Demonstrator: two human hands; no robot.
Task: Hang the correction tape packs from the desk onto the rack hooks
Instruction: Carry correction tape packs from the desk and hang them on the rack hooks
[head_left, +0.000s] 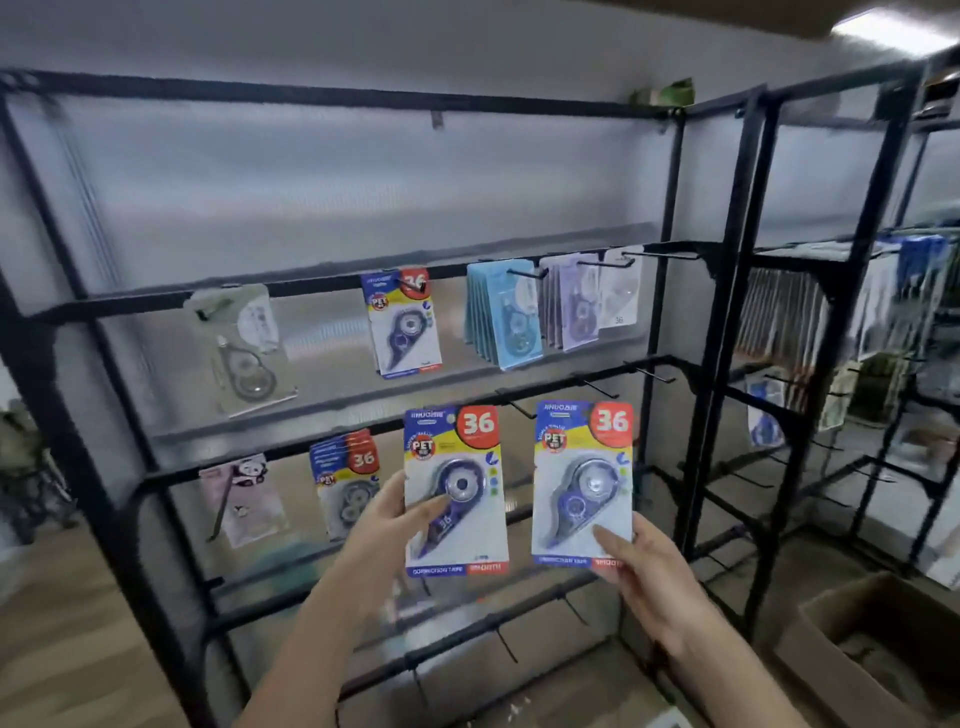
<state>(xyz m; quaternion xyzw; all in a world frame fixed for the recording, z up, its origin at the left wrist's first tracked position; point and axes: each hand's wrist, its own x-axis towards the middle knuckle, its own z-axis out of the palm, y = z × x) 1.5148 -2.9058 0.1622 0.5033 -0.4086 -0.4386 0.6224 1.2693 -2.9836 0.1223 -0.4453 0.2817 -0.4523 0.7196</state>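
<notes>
Head view looks at a black wire rack (670, 249) with both hands raised before it; the left hand (387, 525) has its grip closed on the lower left of one correction tape pack (456, 488), thumb laid over the blister; the right hand (631, 564) has its grip closed on the lower right corner of a second pack (583, 480), thumb on the card front. Both packs stand upright, side by side and apart, in front of the rack's lower rail; neither hangs on a hook yet, and no counter is in view.

Each pack looks light, a stiff card with a clear plastic blister; the card would likely bend if pinched hard at a corner, and the glossy face may slip under a thumb. Holding low, as now, leaves the hang hole at the top free for threading; a grip nearer mid-card would probably steady the top edge better.

Counted: two packs in hand; on the upper rail one pale pack (241, 348) at left, one blue-and-red pack (405, 322), then a light-blue bundle (504, 312) and a lilac bundle (576, 306) too overlapped to count; on the lower rail a panda-printed pack (241, 499) and a small stack (345, 480) of the blue-and-red kind. Several bare hooks (597, 387) stick out at the right of the lower rail.
</notes>
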